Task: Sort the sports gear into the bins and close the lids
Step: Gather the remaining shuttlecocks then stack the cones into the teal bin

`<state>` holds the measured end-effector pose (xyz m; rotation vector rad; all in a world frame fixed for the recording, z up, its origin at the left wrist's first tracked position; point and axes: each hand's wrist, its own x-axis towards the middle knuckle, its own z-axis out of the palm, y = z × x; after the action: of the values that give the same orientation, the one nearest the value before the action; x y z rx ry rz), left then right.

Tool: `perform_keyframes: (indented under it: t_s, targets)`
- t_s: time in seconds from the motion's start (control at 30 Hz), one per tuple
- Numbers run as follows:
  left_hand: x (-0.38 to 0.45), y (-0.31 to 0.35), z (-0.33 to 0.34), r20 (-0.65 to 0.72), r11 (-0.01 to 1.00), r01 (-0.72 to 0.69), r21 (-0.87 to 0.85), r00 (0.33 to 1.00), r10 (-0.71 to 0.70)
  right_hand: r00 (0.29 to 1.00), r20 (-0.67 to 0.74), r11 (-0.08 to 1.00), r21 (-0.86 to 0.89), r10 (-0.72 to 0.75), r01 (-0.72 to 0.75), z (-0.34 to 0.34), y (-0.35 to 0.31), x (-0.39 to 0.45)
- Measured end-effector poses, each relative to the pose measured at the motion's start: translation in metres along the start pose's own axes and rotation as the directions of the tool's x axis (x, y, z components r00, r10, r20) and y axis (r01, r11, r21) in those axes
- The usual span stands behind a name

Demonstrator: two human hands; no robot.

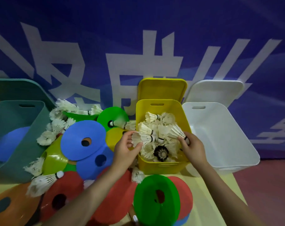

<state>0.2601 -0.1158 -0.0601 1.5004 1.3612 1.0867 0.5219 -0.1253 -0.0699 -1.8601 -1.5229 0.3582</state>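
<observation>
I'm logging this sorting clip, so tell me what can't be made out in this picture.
- Head view: yellow bin floor, hidden under heaped shuttlecocks.
- Teal bin: left part cut off by the frame edge.
- Left hand and right hand: each grip's fingertips hidden among feathers.
- Small white object at bottom edge: too small.

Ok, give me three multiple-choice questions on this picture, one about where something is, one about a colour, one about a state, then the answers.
1. Where are the shuttlecocks being collected?
A. green bin
B. yellow bin
C. white bin

2. What colour is the disc cone inside the green bin?
A. blue
B. red
C. orange

3. How are the bin lids?
A. closed
B. off, propped behind
C. stacked on the table

Answers:
1 B, the yellow bin is full of shuttlecocks, with the left hand and right hand each holding one there.
2 A, a blue cone lies in the green bin.
3 B, the yellow lid and white lid stand behind open bins.
</observation>
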Motion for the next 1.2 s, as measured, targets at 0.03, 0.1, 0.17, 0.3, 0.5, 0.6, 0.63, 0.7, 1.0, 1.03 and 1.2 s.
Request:
perform_keyframes:
  t_s: [0.03, 0.1, 0.17, 0.3, 0.5, 0.6, 0.63, 0.7, 1.0, 1.03, 1.2]
  targets:
    - [0.003, 0.001, 0.006, -0.011, 1.000, 0.005, 0.005, 1.000, -0.004, 1.000, 0.013, 1.000, 0.010, -0.009, 0.009, 0.000, 0.003, 0.006]
    - [0.013, 0.003, 0.016, -0.026, 1.000, 0.019, 0.011, 0.999, -0.019, 0.999, 0.023, 0.999, 0.018, -0.034, 0.034, -0.001, 0.006, 0.022]
    - [0.027, 0.006, 0.025, -0.038, 0.999, 0.041, 0.012, 0.998, -0.041, 0.998, 0.026, 0.998, 0.011, -0.057, 0.057, 0.000, 0.005, 0.041]
    - [0.062, 0.015, 0.042, -0.076, 0.998, 0.054, 0.043, 0.996, -0.051, 0.992, 0.104, 0.995, -0.057, -0.073, 0.079, 0.020, 0.004, 0.085]
    - [0.115, 0.009, 0.067, -0.108, 0.968, 0.093, 0.232, 0.992, -0.069, 0.933, 0.348, 0.971, -0.239, 0.095, -0.009, 0.069, 0.010, 0.134]
    - [0.135, 0.008, 0.081, -0.058, 0.944, 0.099, 0.316, 0.995, -0.084, 0.909, 0.404, 0.941, -0.335, 0.107, 0.038, 0.083, 0.018, 0.141]
    - [0.141, 0.008, 0.086, -0.039, 0.931, 0.094, 0.352, 0.996, -0.086, 0.913, 0.395, 0.939, -0.341, 0.102, 0.042, 0.085, 0.020, 0.142]
    - [0.153, 0.005, 0.095, -0.022, 0.901, 0.091, 0.423, 0.996, -0.090, 0.923, 0.368, 0.943, -0.332, 0.109, 0.021, 0.087, 0.023, 0.142]
    - [0.183, -0.023, 0.109, -0.040, 0.757, 0.166, 0.632, 0.982, -0.183, 0.929, 0.340, 0.960, -0.274, 0.145, -0.049, 0.085, 0.022, 0.145]
    - [0.184, -0.023, 0.110, -0.030, 0.747, 0.141, 0.649, 0.987, -0.161, 0.927, 0.347, 0.959, -0.281, 0.140, -0.040, 0.085, 0.022, 0.145]
    - [0.181, -0.020, 0.103, 0.013, 0.734, 0.081, 0.674, 0.993, -0.121, 0.924, 0.349, 0.962, -0.266, 0.154, -0.060, 0.080, 0.018, 0.139]
